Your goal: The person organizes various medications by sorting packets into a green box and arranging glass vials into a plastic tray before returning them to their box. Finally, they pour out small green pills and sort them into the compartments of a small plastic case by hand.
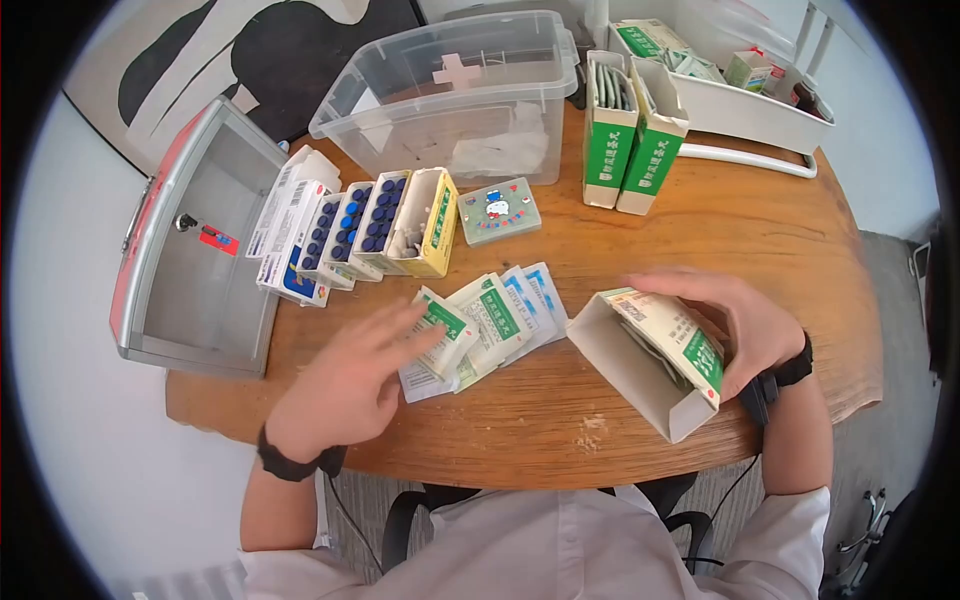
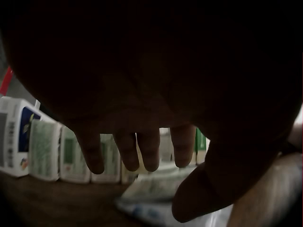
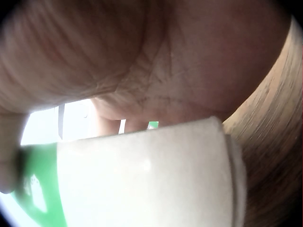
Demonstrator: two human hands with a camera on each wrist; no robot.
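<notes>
My right hand (image 1: 745, 325) grips a green-and-white medicine box (image 1: 664, 318), tilted over the table with its open end facing me. Several sachets (image 1: 655, 352) show inside it. In the right wrist view, the thumb and palm curve about the box (image 3: 142, 172). Extended and slightly spread, the fingers of my left hand (image 1: 340, 385) reach over a small pile of sachets. A green-labelled sachet (image 1: 498, 318) lies in that pile, with blue-and-white sachets (image 1: 535, 300) fanned out at its right. In the left wrist view, the left hand (image 2: 142, 104) is dark, its fingers pointing toward the sachets.
Left of centre stand several boxes of blue-capped vials (image 1: 383, 215) and a yellow box (image 1: 437, 222). Behind them is a clear plastic bin (image 1: 440, 120), with a small decorated case (image 1: 500, 211) before it. Two upright green boxes (image 1: 630, 150), a white tray (image 1: 750, 125) and a grey case (image 1: 200, 240) flank these.
</notes>
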